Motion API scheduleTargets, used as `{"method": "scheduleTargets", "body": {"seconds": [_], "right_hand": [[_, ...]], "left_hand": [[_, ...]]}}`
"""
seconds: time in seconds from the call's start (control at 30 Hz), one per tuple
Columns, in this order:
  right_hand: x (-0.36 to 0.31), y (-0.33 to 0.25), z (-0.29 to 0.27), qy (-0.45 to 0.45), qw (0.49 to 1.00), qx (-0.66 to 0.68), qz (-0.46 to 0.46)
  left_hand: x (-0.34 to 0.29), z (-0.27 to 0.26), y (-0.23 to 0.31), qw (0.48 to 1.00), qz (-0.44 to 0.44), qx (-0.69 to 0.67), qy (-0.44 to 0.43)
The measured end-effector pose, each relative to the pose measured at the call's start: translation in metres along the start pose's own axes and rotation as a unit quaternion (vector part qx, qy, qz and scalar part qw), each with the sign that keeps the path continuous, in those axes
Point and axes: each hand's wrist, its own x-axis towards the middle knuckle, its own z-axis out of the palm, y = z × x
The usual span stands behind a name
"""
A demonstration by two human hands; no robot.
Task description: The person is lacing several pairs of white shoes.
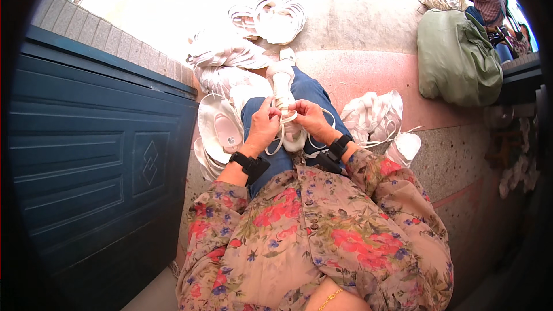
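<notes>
One door [103,138] bounds left; open pavement [363,72] reaches one green sack [458,57]. Left hand [263,126], right hand [311,120]: fingers pinch white lace [288,118].

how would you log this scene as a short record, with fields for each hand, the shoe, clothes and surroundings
left hand: fingertips at the white lace, grip unclear
right hand: thumb and finger pinching the lace
shoe: white, between the legs
wrists: black band on each
clothes: floral shirt, blue jeans
left pile: white shoe parts beside the left leg
right pile: white shoe parts beside the right leg
far left: dark blue panel
upper right: green sack, person in checked shirt beyond
</notes>
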Motion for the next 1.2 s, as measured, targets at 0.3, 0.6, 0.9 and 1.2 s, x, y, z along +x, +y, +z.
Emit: {"method": "scheduleTargets", "body": {"seconds": [0.3,0.6,0.9,1.2], "right_hand": [[-0.006,-0.008,0.003,0.05,0.983,-0.175,-0.008],[-0.074,0.035,-0.163,0.393,0.916,-0.021,-0.073],[-0.151,0.013,-0.289,0.564,0.745,0.356,0.026],[-0.031,-0.012,-0.054,0.117,0.902,-0.386,-0.152]], "left_hand": [[0.007,-0.005,-0.008,0.98,-0.108,-0.169,-0.016],[-0.073,-0.224,-0.045,0.946,-0.196,-0.03,0.257],[-0.149,-0.295,-0.043,0.929,-0.246,-0.048,0.274],[-0.025,-0.109,-0.04,0.962,0.111,0.228,0.099]]}}
